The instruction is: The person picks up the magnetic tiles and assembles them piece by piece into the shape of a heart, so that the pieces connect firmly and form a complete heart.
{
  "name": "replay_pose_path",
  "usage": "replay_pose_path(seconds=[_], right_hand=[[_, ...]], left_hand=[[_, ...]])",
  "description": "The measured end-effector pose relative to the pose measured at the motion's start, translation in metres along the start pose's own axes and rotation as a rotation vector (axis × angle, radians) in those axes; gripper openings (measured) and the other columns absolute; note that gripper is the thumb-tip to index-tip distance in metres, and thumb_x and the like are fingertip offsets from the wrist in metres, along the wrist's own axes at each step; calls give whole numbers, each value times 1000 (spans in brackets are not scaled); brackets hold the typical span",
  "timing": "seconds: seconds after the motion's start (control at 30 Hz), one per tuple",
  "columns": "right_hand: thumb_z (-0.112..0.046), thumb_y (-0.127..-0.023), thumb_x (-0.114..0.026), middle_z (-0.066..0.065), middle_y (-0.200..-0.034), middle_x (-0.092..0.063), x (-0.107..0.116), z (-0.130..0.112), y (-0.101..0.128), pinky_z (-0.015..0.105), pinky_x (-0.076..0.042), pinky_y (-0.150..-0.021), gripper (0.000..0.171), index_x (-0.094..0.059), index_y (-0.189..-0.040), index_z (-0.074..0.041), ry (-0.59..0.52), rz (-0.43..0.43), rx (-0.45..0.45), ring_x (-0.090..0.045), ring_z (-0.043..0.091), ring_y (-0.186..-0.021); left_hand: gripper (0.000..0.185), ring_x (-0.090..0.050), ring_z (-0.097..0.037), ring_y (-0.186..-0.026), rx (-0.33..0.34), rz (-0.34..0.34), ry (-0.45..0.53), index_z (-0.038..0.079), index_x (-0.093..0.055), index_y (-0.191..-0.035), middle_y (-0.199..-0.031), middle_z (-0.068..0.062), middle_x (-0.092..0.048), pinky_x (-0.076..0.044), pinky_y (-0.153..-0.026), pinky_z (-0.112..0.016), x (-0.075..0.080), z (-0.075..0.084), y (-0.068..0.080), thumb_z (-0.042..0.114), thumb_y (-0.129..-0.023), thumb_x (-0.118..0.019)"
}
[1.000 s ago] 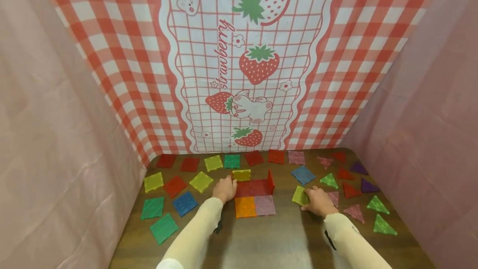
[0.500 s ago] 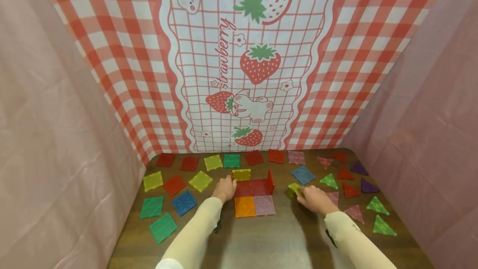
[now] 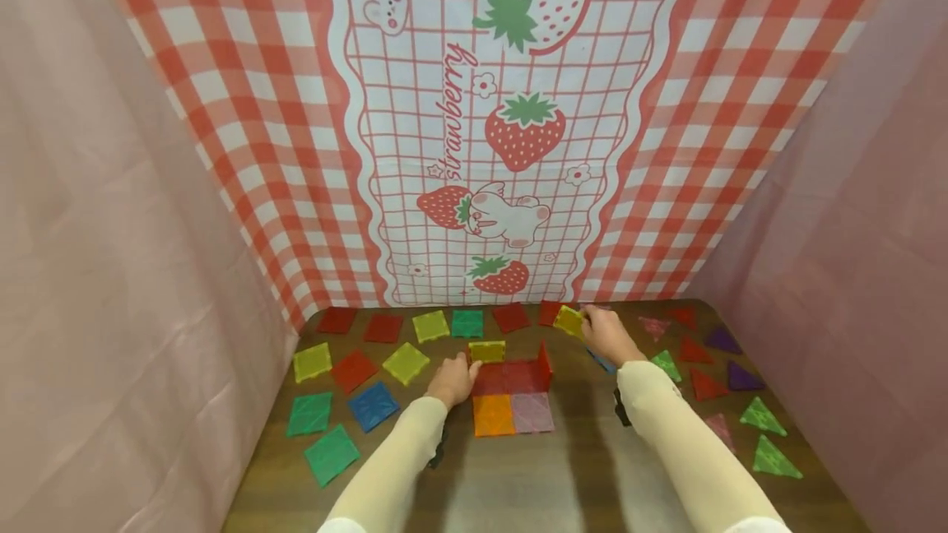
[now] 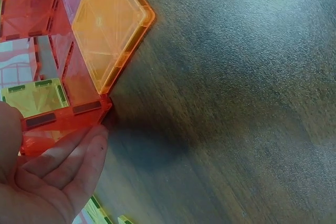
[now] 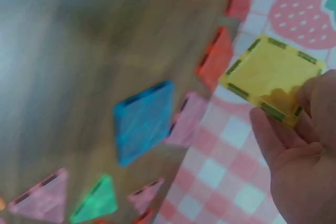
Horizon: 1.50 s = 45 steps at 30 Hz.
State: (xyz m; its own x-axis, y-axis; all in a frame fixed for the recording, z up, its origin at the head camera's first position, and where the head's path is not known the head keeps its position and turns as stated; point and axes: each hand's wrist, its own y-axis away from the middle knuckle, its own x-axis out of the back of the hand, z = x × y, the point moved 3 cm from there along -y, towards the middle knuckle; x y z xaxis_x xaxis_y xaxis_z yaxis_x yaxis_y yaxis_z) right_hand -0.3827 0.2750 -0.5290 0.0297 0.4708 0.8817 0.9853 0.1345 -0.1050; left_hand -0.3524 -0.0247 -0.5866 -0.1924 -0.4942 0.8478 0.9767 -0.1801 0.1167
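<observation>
Toward the back goes my right hand (image 3: 609,337) in the head view, pinching the yellow tile (image 3: 569,321) near a red back tile (image 3: 549,312). My left-wrist view shows my left hand (image 4: 51,179) pinching the red wall (image 4: 64,116); best keep it still. My right-wrist view shows me pinching just one corner, which should leave other edges free.

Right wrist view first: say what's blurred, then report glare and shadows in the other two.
Right wrist: the blue square and green triangle look smeared, the yellow tile in the right hand crisper; left wrist: pale glare on the table at upper right, dark shadow beside the left hand; head: dark streaks between the sleeves, pale sheen on the near tabletop.
</observation>
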Motion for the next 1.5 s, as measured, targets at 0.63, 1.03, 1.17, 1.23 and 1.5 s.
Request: replay_pose_path(seconds=[0.63,1.03,1.17,1.23,1.5], right_hand=[[-8,-95,-51,15,-105,-64,-59,-47,-22,42,-53,-79,22,-63,-113,-1,-10,-55,119,-61,27,-94],[-5,-93,-52,15,-111,-62,-77,-49,-18,45,-50,-85,24,-62,-115,-4,-28,-124,118,-59,31,-104],[-6,-92,-54,15,-114,-62,-80,-43,-16,43,-51,-81,27,-60,-118,-5,-51,-118,92,-59,28,-101],[-7,-92,-55,15,-114,-62,-80,-41,-14,40,-50,-77,29,-59,-120,-6,-88,-119,58,-59,26,-97],[-14,-94,-55,18,-114,-63,-70,-35,0,40,-53,-76,35,-55,-128,-5,-305,-160,-102,-62,29,-98]], left_hand=[[42,-64,-37,-83,9,2,22,0,-55,-107,-90,-22,-62,-51,-71,-48,-5,-1,-1,40,-98,-45],[43,-64,-36,-86,18,15,16,1,-55,-107,-91,-21,-63,-52,-74,-48,-6,-2,0,42,-98,-45],[45,-64,-37,-87,22,12,20,0,-54,-110,-93,-22,-63,-52,-75,-50,-7,-2,0,42,-98,-44],[47,-64,-38,-89,23,7,23,0,-53,-114,-96,-23,-63,-51,-76,-50,-8,-3,0,43,-98,-44],[49,-62,-38,-99,36,-20,51,2,-48,-128,-109,-23,-62,-50,-85,-51,-12,-6,-4,41,-100,-39]])
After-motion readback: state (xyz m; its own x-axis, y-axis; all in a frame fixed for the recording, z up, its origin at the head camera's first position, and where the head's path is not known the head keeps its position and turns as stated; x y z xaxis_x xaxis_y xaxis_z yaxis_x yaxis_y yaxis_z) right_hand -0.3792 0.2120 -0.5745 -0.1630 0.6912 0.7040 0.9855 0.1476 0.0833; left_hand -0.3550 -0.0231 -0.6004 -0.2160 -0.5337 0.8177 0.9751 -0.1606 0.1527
